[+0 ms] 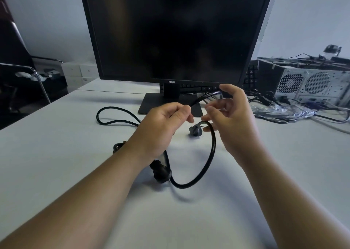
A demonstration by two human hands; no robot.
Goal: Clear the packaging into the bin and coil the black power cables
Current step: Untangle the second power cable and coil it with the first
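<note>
The left hand (162,127) is pinching the smooth, round black power cable (213,150) above the matte white desk's (56,163) middle; the right hand (233,116) is curling fingers round it, its loop sagging toward the near edge, beside the chunky plug (161,174)

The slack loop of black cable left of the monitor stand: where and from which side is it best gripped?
Probably pinch the loop at its rounded left bend, coming from above: it lies flat on the table, with bare surface on that side and the monitor stand crowding its right.
</note>
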